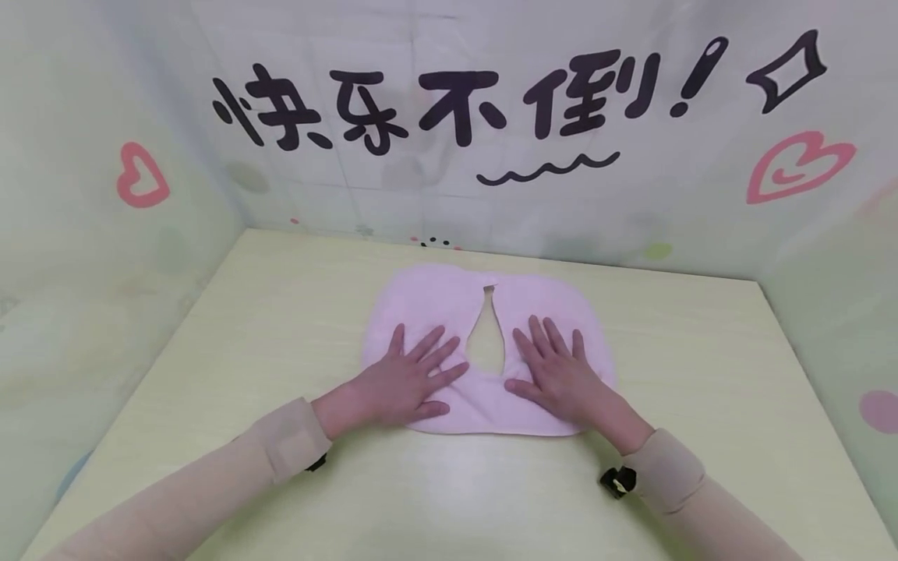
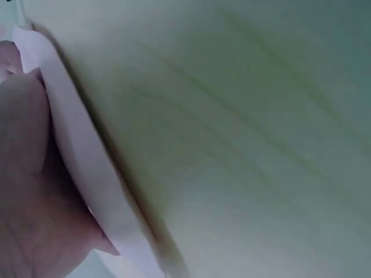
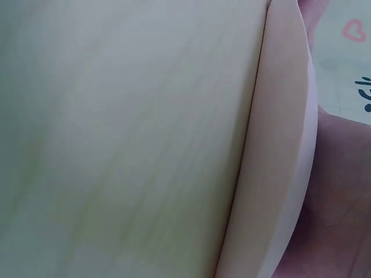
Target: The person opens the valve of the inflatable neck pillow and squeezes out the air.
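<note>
A flat pink pillow-like pad (image 1: pixel 491 409) with rounded corners lies on the table, a teardrop-shaped opening cut through its middle. On the pad's left half rests my left hand (image 1: pixel 407 382), fingers straight and spread. My right hand (image 1: pixel 557 374) lies on the right half, palm down, its fingers pointing away from me. In the left wrist view the side edge of the pad (image 2: pixel 93 156) runs beside the left hand (image 2: pixel 29 185). The right wrist view has the pad's thick edge (image 3: pixel 275 133) against the right hand (image 3: pixel 339 191). Soft wrinkles cross the fabric between the hands.
The pale wood-look table (image 1: pixel 295 327) extends around the pad. A white printed back wall (image 1: pixel 435 195) with large black characters rises at its far edge. Side walls stand left and right, the left one bearing a pink heart (image 1: pixel 143 202).
</note>
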A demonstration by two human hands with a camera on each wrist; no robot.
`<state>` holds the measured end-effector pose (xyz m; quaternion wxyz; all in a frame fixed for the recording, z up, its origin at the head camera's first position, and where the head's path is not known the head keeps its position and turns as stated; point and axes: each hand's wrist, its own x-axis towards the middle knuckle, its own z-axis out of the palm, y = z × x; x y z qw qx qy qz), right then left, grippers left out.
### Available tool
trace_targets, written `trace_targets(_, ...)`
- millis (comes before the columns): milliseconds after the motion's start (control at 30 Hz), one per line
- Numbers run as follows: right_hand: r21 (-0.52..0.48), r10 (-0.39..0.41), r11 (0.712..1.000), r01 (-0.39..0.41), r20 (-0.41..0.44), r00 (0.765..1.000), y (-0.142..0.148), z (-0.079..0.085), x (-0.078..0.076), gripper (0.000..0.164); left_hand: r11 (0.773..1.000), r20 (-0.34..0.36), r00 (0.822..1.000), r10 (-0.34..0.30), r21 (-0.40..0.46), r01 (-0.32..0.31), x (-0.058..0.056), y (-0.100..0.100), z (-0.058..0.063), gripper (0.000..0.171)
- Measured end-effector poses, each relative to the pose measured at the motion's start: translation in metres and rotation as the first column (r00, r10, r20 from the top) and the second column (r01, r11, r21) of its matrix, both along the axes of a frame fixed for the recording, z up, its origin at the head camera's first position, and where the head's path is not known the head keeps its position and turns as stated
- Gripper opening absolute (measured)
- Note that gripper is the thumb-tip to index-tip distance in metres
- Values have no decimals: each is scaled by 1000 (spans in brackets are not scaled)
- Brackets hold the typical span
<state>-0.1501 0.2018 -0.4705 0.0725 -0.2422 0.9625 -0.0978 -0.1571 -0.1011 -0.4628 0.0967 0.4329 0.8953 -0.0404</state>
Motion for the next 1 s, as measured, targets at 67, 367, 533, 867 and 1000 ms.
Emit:
trace_targets(67,17,3,1000,-3,1,1000,-1,-1,0,86,1000,-6,1000,0,-10,0,1,-2,-2,70)
trace_targets(367,68,27,997,-23,-53,998,-4,-13,0,89,998,-26,1000,-9,-58,7,0,1,-9,75)
trace_targets(533,62,22,998,-19,-48,999,-4,-14,-1,88,997,-13,1000,-18,-76,17,-3,2,-12,79)
trace_targets(867,61,11,998,-9,-29,1000,-3,-12,-1,89,997,-12,1000,-17,-81,16,-3,3,-9,80)
trace_targets(1000,18,15,1000,-16,35,999,1,-8,-2,87,998,11,1000,-9,-63,10,-3,2,-7,81)
